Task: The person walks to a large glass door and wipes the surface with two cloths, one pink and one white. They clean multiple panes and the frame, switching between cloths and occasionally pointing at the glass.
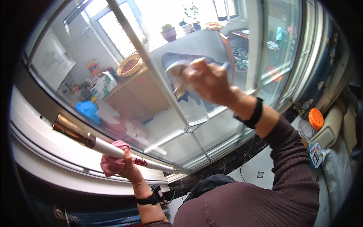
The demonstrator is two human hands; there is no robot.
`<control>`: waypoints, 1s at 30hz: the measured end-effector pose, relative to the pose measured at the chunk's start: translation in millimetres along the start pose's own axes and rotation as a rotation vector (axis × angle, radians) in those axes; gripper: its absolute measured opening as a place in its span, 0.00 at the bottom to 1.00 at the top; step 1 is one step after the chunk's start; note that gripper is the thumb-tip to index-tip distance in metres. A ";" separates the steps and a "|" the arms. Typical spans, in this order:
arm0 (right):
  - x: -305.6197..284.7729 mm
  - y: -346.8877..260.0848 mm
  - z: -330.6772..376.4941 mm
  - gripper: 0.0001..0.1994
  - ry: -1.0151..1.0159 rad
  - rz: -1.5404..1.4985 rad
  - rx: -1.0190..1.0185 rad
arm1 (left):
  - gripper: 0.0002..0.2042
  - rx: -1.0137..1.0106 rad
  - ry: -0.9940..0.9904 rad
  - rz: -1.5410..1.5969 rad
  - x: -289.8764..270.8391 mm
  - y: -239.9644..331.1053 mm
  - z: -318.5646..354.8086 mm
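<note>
Pressing flat against the glass door pane (159, 94), right hand (210, 81) spread over a pale cloth (177, 75); fingers splayed rather than curled, palm bearing on the cloth, presumably so the whole pad stays in contact with the glass. Slight motion blur at the fingertips, so exact grip on the cloth edge uncertain. Black band (254, 113) on that wrist, maroon ribbed sleeve (291, 166) running back to the near edge. Left hand (126, 168) lower and nearer, closed around a pink rag (111, 160) and clamped with it on the long tubular door handle (113, 149), thumb up over the white stretch of the tube; likely a bracing hold, steadying both body and door against the push of the other arm. Copper-coloured end of the handle off to the far left. Black wrist device (151, 196) on the left forearm. Beyond the pane: wooden cabinet (140, 90) with a shallow basket (129, 65), potted plants (169, 32) on the bright sill. Right of the door, on the floor side: orange round lid (315, 118).
</note>
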State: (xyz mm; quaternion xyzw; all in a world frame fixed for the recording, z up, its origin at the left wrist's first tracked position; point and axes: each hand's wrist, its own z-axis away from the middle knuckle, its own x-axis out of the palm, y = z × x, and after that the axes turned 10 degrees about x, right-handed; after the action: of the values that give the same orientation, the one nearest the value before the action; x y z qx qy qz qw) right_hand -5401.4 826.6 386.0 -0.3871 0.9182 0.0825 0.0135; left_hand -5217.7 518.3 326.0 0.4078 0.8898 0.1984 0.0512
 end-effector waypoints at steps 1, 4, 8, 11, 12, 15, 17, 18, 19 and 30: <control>-6.9 15.2 -11.1 0.09 0.039 0.039 -0.011 | 0.08 0.015 -0.021 0.006 0.0 0.2 -1.7; -28.4 68.9 -53.8 0.13 0.114 -0.089 0.450 | 0.09 0.007 -0.011 0.034 -1.7 0.0 -5.7; -12.7 77.3 -87.7 0.10 0.272 -0.012 0.399 | 0.09 -0.001 -0.006 0.005 -7.3 -3.0 -6.0; 16.8 21.6 -70.6 0.17 0.139 0.011 0.164 | 0.08 0.036 -0.041 -0.175 -16.4 -7.4 -3.3; 25.1 -4.3 -57.7 0.20 0.031 -0.024 0.091 | 0.08 0.007 -0.027 -0.158 -16.8 -8.7 0.2; 37.9 -75.8 -20.0 0.15 -0.123 0.010 -0.182 | 0.10 -0.062 -0.032 -0.077 -21.6 -13.1 4.4; 41.6 -97.9 -15.0 0.13 -0.218 -0.240 -0.237 | 0.11 -0.040 -0.034 -0.017 -22.1 -14.0 5.8; 42.4 -98.4 -24.4 0.14 -0.247 -0.180 -0.207 | 0.11 -0.055 -0.036 0.009 -23.2 -13.2 6.4; 40.9 -93.9 -40.3 0.15 -0.189 -0.131 -0.202 | 0.11 -0.092 -0.031 0.010 -22.9 -11.4 7.3; 102.2 -149.7 -215.3 0.09 0.021 -0.269 -0.086 | 0.09 -0.164 -0.091 0.125 -35.1 -5.5 8.3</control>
State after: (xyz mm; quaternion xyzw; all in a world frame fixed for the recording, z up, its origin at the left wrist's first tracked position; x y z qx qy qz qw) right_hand -5357.7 616.5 568.1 -0.5076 0.8538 0.1152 -0.0017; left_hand -5196.2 491.4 313.8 0.4656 0.8402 0.2546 0.1121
